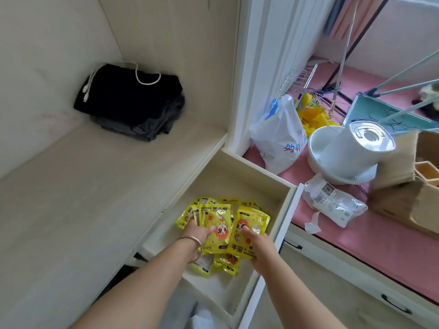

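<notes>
My left hand (198, 233) grips fanned packets (215, 217); right hand (260, 248) pinches another packet (249, 224); both over drawer (288, 210).

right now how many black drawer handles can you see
2. The first handle sits just right of the open drawer; the second handle is farther right, near the lower edge. Others may be hidden.

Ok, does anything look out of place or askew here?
Yes. On the pink surface beside the drawer, a white appliance lies tipped over in a white basin, its underside showing. The hand-warmer packets in the drawer are just a loose heap.
</notes>
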